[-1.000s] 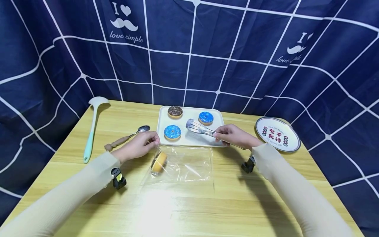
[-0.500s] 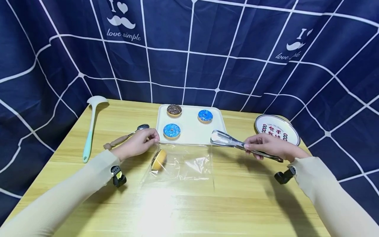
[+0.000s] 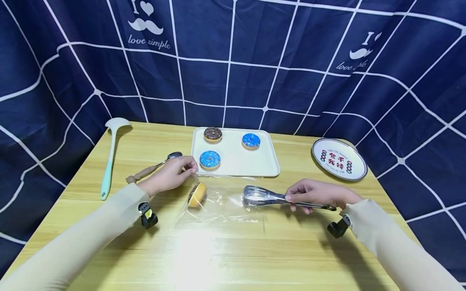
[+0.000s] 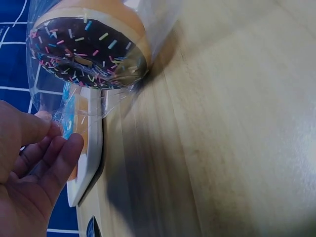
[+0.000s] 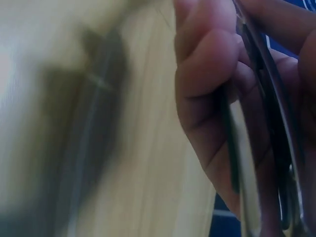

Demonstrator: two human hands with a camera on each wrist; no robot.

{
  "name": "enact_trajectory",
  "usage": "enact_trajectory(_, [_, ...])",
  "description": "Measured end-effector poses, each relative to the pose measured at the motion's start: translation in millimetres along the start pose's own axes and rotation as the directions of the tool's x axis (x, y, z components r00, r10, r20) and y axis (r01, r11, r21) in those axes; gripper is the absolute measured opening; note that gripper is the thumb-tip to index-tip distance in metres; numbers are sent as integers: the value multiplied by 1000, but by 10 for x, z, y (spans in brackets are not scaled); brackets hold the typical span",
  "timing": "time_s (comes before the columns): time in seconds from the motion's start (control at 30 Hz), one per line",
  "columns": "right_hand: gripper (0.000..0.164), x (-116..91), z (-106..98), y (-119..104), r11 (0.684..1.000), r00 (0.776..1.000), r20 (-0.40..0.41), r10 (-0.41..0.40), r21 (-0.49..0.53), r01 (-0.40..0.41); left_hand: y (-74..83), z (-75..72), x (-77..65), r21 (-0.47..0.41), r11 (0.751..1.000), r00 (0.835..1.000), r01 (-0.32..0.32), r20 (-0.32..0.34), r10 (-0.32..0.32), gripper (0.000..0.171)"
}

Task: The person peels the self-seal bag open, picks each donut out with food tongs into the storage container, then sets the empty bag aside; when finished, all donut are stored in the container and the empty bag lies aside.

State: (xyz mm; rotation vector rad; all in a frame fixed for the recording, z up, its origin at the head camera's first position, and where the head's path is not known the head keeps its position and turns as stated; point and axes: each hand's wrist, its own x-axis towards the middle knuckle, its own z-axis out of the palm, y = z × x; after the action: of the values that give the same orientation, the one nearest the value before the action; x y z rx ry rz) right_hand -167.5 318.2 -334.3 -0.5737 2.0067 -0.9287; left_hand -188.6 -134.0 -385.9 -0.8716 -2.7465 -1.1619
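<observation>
My left hand (image 3: 168,175) pinches the upper left corner of a clear plastic bag (image 3: 233,212). Inside that bag, at its left end, a chocolate doughnut (image 4: 86,54) with colored sprinkles stands tilted on its side. Metal serving tongs (image 3: 263,197) are gripped in my right hand (image 3: 320,194); their slotted end hovers at the bag's right part, and I cannot tell whether it is inside. Behind the bag, a white tray (image 3: 247,166) bears a blue doughnut (image 3: 210,159) in front, another blue doughnut (image 3: 251,141) at the back, and a dark-topped doughnut (image 3: 212,134).
A pale green ladle (image 3: 110,161) lies at the table's left. Beside my left hand is a spoon (image 3: 145,173) with a wooden handle, partly hidden. A round plate (image 3: 354,171) with red lettering sits at the back right. A dark blue curtain (image 3: 204,81) rises behind the table.
The right hand has drawn the tongs off the tray, first to the right and nearer, then back left toward the bag's right part. The left hand has stayed at the bag's corner.
</observation>
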Motion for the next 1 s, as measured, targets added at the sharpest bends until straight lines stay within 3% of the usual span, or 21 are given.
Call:
enact_trajectory(0.27, [37, 368, 153, -195, 999, 999, 27, 34, 18, -35, 27, -1, 7, 2, 1000, 1000, -8, -5, 8, 10])
enact_trajectory(0.5, [38, 617, 252, -418, 999, 999, 32, -15, 33, 14, 29, 2, -4, 8, 1000, 1000, -3, -3, 3, 10])
enact_trajectory(1.0, [39, 882, 341, -583, 995, 996, 85, -25, 100, 17, 30, -1, -19, -9, 1000, 1000, 11, 15, -11, 8])
